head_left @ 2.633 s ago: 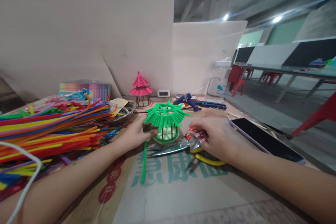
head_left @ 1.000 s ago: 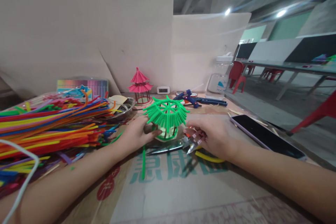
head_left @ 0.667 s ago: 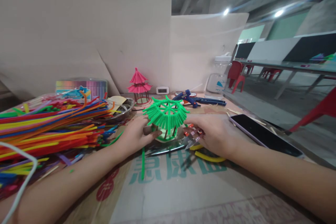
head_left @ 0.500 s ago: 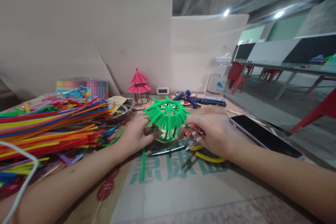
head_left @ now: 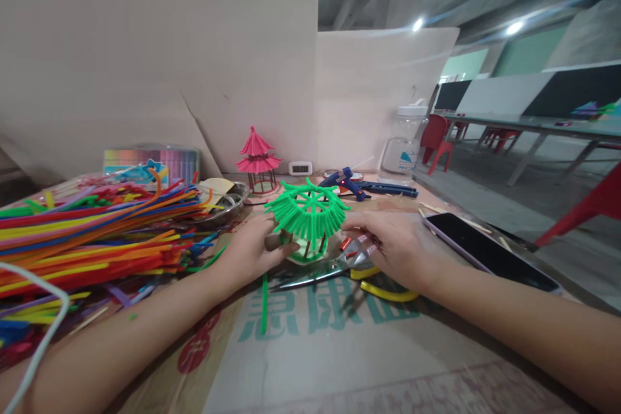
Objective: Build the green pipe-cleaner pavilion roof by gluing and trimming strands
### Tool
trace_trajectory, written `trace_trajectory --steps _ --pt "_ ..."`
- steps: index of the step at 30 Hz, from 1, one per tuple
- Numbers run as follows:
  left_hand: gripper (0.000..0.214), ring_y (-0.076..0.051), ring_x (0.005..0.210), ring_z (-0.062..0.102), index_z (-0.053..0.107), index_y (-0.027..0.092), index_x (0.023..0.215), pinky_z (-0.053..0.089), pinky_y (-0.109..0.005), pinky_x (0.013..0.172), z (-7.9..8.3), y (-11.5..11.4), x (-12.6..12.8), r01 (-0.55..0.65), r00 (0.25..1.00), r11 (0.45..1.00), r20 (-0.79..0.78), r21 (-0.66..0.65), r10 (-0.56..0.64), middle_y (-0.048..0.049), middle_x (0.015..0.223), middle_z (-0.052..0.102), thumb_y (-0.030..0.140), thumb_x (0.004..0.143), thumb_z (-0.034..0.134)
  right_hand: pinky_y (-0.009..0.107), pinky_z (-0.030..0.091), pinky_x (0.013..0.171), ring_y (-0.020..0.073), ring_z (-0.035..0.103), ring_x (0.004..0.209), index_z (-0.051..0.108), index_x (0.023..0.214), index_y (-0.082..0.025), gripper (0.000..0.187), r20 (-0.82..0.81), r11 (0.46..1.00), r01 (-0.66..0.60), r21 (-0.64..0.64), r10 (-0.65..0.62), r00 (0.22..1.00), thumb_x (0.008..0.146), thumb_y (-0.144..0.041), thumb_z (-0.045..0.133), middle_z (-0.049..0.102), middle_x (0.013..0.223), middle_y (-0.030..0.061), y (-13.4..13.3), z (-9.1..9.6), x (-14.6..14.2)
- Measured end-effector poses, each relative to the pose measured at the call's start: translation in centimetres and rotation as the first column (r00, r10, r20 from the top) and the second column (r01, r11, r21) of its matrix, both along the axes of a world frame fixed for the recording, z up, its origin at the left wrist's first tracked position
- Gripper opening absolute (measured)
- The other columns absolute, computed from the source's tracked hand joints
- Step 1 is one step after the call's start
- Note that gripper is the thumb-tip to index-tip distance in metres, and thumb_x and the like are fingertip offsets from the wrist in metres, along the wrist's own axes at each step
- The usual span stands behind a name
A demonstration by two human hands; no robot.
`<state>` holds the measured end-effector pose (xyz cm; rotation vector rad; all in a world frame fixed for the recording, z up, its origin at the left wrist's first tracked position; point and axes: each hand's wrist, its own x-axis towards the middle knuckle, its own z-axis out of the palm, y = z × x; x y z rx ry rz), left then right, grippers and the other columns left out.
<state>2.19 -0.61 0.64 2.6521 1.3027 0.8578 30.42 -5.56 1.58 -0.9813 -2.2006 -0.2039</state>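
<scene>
A small pavilion model (head_left: 313, 217) with a green pipe-cleaner roof and thin brown posts stands on a pale base. My left hand (head_left: 257, 246) grips its left side, thumb at the base, the other fingers partly hidden behind. On the right, my right hand (head_left: 392, 249) has bent, parted fingers, the index close to the roof edge; whether it touches I cannot tell. Nothing shows in this hand. Below its fingers lie scissors (head_left: 315, 273) with yellow handles, partly covered by the hand. A green pipe cleaner (head_left: 264, 304) lies in front of the model.
Many coloured pipe cleaners (head_left: 87, 226) are heaped at left, beside a metal bowl (head_left: 233, 204). Behind stand a pink pavilion (head_left: 257, 162), a small digital clock (head_left: 301, 168), a blue glue gun (head_left: 345, 182) and a clear bottle (head_left: 402, 145). A phone (head_left: 485, 249) lies at right.
My right hand's fingers have loosened and spread a little, with the index nearer the roof edge. The pavilion and my left hand look unmoved.
</scene>
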Motion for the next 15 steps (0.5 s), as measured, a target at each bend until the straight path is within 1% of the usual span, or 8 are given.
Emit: trace_trajectory --steps 4,6,8,10,12,14,15 --pt "0.034 -0.027 0.098 0.062 0.064 0.02 0.092 0.048 -0.035 0.092 -0.3 0.3 -0.2 -0.021 0.999 0.999 0.036 -0.029 0.022 -0.0065 0.09 0.066 0.052 0.081 0.064 0.024 0.048 0.063 0.0145 0.067 0.067 0.066 0.109 -0.023 0.047 -0.026 0.997 0.042 -0.063 -0.044 0.999 0.07 0.0 0.052 0.074 0.078 -0.0017 -0.4 0.3 -0.5" --pt "0.034 -0.027 0.097 0.062 0.064 0.019 0.091 0.048 -0.036 0.09 -0.4 0.4 -0.2 -0.037 0.997 0.999 0.07 -0.039 0.04 -0.007 0.093 0.067 0.051 0.081 0.065 0.023 0.048 0.061 0.014 0.066 0.064 0.066 0.106 -0.023 0.044 -0.056 0.997 0.039 -0.066 -0.043 0.998 0.07 0.0 0.053 0.073 0.074 -0.0018 -0.4 0.4 -0.8" --pt "0.034 -0.027 0.096 0.062 0.064 0.018 0.09 0.049 -0.036 0.089 -0.4 0.5 -0.2 -0.047 0.995 0.998 0.086 -0.045 0.051 -0.0079 0.095 0.067 0.051 0.081 0.064 0.023 0.048 0.059 0.0139 0.064 0.061 0.065 0.106 -0.022 0.041 -0.118 0.996 0.057 -0.063 -0.064 0.991 0.073 -0.001 0.054 0.07 0.069 -0.0022 -0.2 0.0 -0.9" --pt "0.032 -0.027 0.095 0.063 0.063 0.018 0.092 0.049 -0.036 0.088 -0.3 0.5 -0.3 -0.051 0.995 0.997 0.077 -0.052 0.055 -0.0082 0.096 0.067 0.049 0.083 0.062 0.023 0.05 0.06 0.0138 0.064 0.062 0.062 0.112 -0.023 0.043 -0.19 0.991 0.076 -0.108 -0.096 0.977 0.076 -0.001 0.051 0.066 0.069 -0.0028 0.4 -0.6 -0.8" --pt "0.03 -0.026 0.09 0.064 0.063 0.019 0.095 0.05 -0.035 0.083 -0.3 0.5 -0.4 -0.054 0.997 0.996 0.056 -0.064 0.057 -0.0073 0.094 0.068 0.047 0.084 0.059 0.023 0.051 0.061 0.0138 0.065 0.068 0.059 0.119 -0.025 0.052 -0.239 0.98 0.077 -0.186 -0.121 0.963 0.077 0.002 0.047 0.065 0.073 -0.0026 1.1 -1.3 -0.5" --pt "0.025 -0.024 0.083 0.064 0.062 0.02 0.093 0.05 -0.033 0.077 -0.4 0.6 -0.5 -0.043 0.997 0.997 0.053 -0.069 0.047 -0.0052 0.086 0.067 0.043 0.085 0.057 0.024 0.053 0.063 0.0138 0.066 0.071 0.058 0.124 -0.027 0.057 -0.265 0.973 0.066 -0.222 -0.126 0.956 0.077 0.003 0.045 0.064 0.077 -0.0025 1.7 -1.7 -0.1" --pt "0.023 -0.024 0.081 0.063 0.062 0.021 0.091 0.05 -0.032 0.075 -0.5 0.6 -0.6 -0.031 0.998 0.997 0.059 -0.068 0.035 -0.0041 0.082 0.066 0.042 0.085 0.057 0.024 0.054 0.064 0.0137 0.067 0.072 0.058 0.124 -0.028 0.056 -0.27 0.974 0.061 -0.219 -0.12 0.955 0.078 0.002 0.045 0.064 0.077 -0.0026 1.9 -1.8 0.1"
